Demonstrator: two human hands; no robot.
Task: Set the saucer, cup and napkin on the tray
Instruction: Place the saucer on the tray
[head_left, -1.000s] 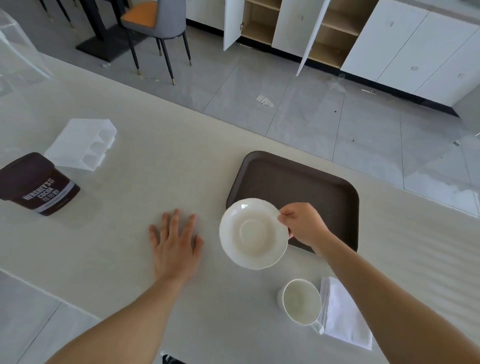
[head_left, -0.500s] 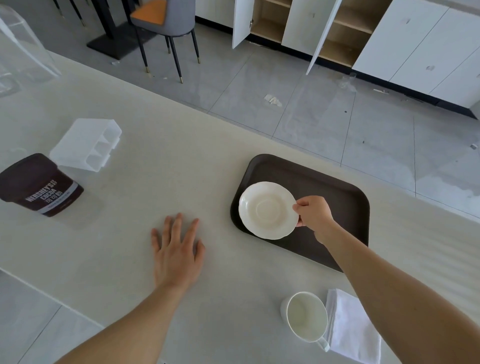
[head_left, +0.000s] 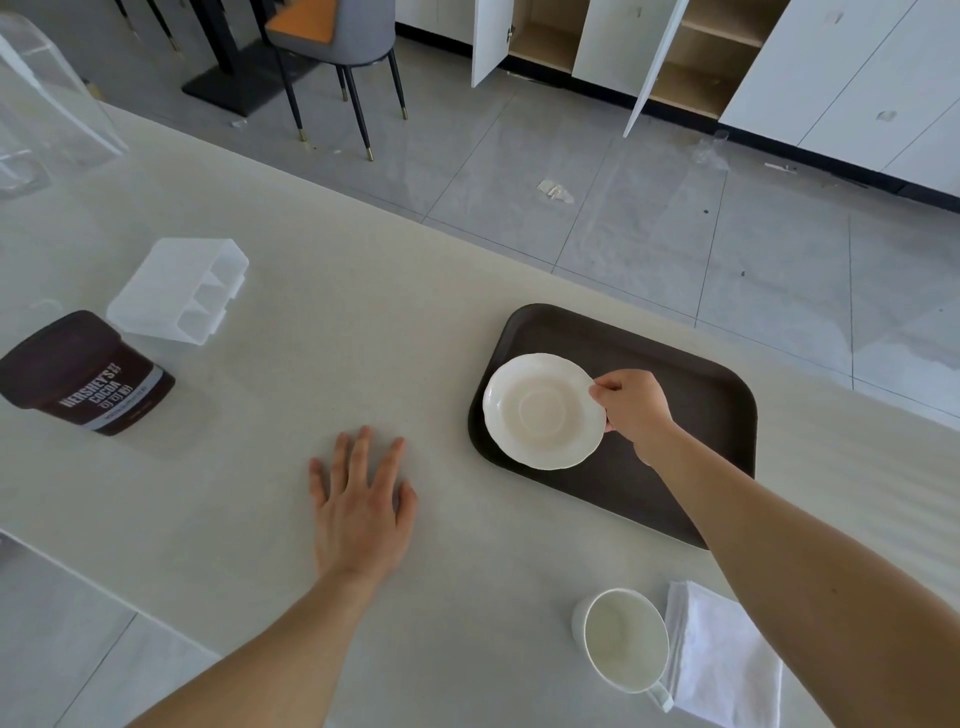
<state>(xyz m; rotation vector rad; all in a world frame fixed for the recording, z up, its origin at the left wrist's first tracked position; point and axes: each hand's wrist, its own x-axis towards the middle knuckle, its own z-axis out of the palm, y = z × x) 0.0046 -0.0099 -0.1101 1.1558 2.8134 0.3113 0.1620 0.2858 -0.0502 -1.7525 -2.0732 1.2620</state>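
You are pinching the white scalloped ceramic saucer (head_left: 543, 410) by its rim with your right hand (head_left: 631, 408); be lowering it flat onto the dark brown plastic tray (head_left: 701, 384) before loosening your fingers.

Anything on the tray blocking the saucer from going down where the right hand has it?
Nothing visible. The right hand holds the saucer over the tray's left half, which looks bare. The cup and napkin sit off the tray.
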